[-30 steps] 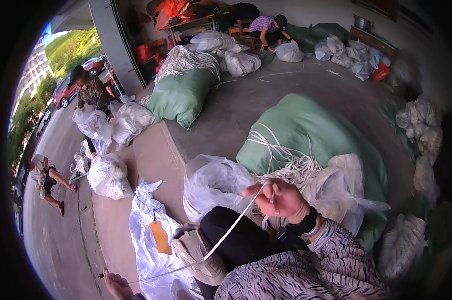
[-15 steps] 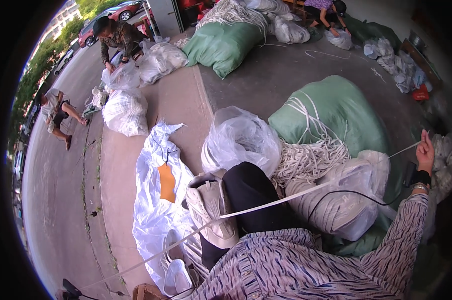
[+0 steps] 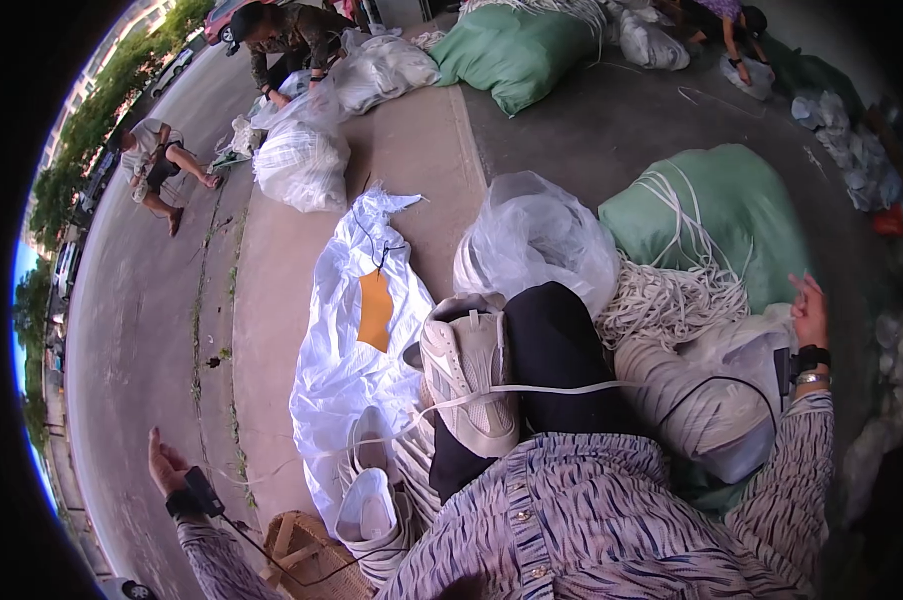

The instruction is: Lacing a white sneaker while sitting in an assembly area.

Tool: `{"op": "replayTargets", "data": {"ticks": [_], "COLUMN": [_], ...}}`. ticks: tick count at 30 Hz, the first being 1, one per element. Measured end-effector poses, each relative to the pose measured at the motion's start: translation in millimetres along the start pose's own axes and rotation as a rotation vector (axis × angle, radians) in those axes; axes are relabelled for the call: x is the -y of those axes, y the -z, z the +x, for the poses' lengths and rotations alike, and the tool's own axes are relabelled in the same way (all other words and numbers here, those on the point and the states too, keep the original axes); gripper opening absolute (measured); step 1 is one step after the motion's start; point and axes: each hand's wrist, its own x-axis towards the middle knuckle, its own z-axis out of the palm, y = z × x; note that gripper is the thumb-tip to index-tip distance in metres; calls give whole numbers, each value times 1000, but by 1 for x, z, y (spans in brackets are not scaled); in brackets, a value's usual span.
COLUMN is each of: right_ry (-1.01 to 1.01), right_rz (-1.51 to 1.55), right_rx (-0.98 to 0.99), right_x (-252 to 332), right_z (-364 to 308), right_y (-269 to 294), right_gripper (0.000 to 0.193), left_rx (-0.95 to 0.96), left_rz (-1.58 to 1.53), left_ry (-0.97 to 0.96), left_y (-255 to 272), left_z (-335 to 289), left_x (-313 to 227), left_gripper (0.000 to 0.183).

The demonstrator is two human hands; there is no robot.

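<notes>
Left hand (image 3: pixel 168 467): low on the person's left, fingers partly spread; grip cannot be told.
Right hand (image 3: pixel 810 312): wide on the right, some fingers extended, others bent; grip cannot be told.
Flat white woven lace (image 3: pixel 562 387): slack between the hands, crossing the sneaker; its stretches toward both hands fade and the ends cannot be made out.
Beige lace-up sneaker (image 3: pixel 467 375): between the hands, on the lap, beside the black-clad knee (image 3: pixel 562 350).
Clear plastic bag of pale shoes (image 3: pixel 697 385): just left of the right hand; contents partly veiled.
Tangled heap of white laces (image 3: pixel 672 300): farther left of that hand, against a bulging green sack (image 3: pixel 722 215).
Crumpled white plastic sheet (image 3: pixel 347 400): right of the left hand, bearing an orange card (image 3: pixel 375 312).
Tan woven basketwork piece (image 3: pixel 317 560): below right of the left hand, cut off by the lower edge.
</notes>
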Motion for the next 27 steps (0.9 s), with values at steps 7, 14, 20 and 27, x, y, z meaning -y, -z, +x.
{"op": "replayTargets", "data": {"ticks": [7, 14, 20, 27], "right_ry": [-161, 377, 336, 367], "right_rz": [-374, -863, -935, -1010], "right_rx": [941, 1076, 1084, 1050], "right_x": [-51, -86, -90, -86], "right_z": [-183, -263, -269, -274], "right_y": [-302, -321, -312, -319], "right_gripper": [14, 7, 8, 10], "left_rx": [1250, 1439, 1722, 1805], "left_rz": [323, 656, 1249, 877], "left_ry": [259, -545, -1239, -1173], "left_y": [-166, -218, -233, -235], "left_z": [-221, -294, -295, -279], "left_x": [144, 166, 189, 188], "left_gripper": [27, 19, 19, 15]}}
